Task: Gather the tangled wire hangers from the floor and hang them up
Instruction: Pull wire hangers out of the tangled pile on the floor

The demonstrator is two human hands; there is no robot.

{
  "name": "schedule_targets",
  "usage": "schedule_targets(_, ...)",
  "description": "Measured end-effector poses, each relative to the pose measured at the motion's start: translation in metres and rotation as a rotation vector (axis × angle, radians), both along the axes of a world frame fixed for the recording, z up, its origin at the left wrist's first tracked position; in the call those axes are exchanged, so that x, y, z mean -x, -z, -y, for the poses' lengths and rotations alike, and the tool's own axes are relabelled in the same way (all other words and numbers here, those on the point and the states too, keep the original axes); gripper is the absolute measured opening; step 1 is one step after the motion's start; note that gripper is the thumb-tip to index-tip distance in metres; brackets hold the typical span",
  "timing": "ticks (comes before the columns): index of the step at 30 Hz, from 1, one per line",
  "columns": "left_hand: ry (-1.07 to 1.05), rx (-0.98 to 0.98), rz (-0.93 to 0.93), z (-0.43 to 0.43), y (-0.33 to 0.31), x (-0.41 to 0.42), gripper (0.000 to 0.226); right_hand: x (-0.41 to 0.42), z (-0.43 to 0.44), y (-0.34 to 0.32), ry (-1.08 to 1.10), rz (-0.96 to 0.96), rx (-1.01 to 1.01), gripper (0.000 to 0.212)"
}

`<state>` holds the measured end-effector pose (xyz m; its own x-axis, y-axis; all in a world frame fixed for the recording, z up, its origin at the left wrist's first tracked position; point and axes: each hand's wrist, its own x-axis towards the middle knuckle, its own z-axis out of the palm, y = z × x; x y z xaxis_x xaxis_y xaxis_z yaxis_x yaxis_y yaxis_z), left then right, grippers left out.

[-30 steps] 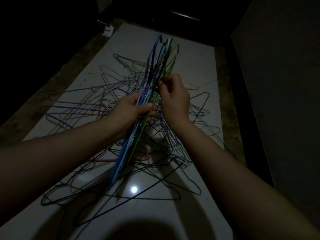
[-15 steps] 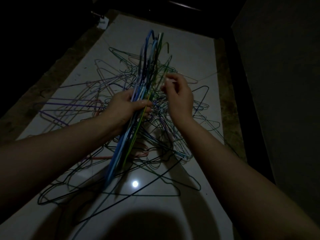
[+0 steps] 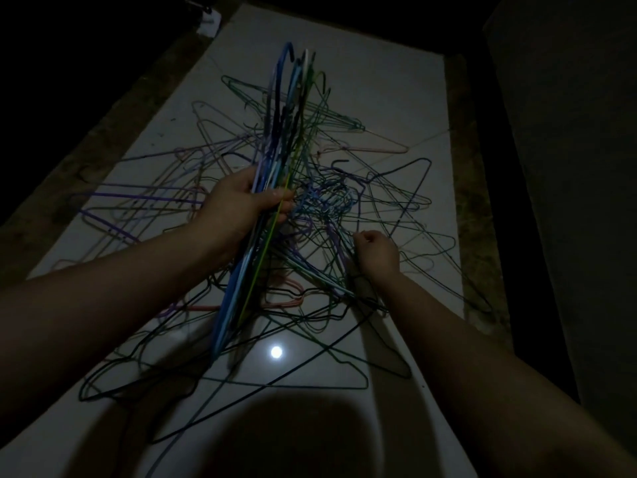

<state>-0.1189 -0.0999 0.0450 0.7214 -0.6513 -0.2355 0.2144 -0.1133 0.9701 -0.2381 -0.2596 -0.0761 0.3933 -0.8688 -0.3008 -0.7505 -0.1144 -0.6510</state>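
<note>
My left hand (image 3: 241, 205) grips a stacked bundle of wire hangers (image 3: 286, 108), blue, white and green, held upright on edge above the floor. Under and around it a tangled pile of wire hangers (image 3: 344, 208) in purple, green, pink and black lies spread over the pale floor tiles (image 3: 379, 91). My right hand (image 3: 375, 251) is down at the right of the pile, fingers curled and pinching a thin wire there. Which hanger that wire belongs to is lost in the dim light.
A dark wall or door panel (image 3: 568, 167) runs along the right side. Rough dark flooring (image 3: 103, 125) borders the tiles on the left. A small white object (image 3: 209, 24) sits at the far left corner. A light spot (image 3: 276, 352) reflects off the tile near me.
My right hand has left the top of the bundle and dropped down and right into the pile on the floor. My left hand still holds the bundle, shifted slightly left.
</note>
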Motion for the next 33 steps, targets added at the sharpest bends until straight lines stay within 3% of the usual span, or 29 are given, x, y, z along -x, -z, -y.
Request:
schedule_targets(10, 0.007, -0.032, 0.038, -0.007, 0.004, -0.005, 0.017, -0.018, -0.005, 0.011, 0.085, 0.128, -0.097, 0.03)
schedule_targets(13, -0.017, -0.039, 0.034, -0.008, 0.006, -0.009, 0.015, -0.026, 0.001, 0.003, 0.286, 0.389, -0.216, 0.031)
schedule_targets(16, -0.04, -0.037, 0.026, -0.009, 0.006, -0.011, 0.018, -0.034, 0.015, -0.016, 0.459, 0.612, -0.293, 0.003)
schedule_targets(18, -0.045, -0.039, 0.029, -0.009, 0.005, -0.012, 0.018, -0.043, 0.026, -0.031, 0.484, 0.653, -0.344, 0.016)
schedule_targets(22, -0.046, -0.024, 0.022, -0.011, 0.004, -0.015, 0.017, -0.059, 0.033, -0.06, 0.686, 1.011, -0.553, 0.016)
schedule_targets(33, -0.078, -0.003, 0.109, -0.018, -0.006, -0.029, 0.011, -0.05, 0.035, -0.092, 0.672, 1.327, -0.712, 0.021)
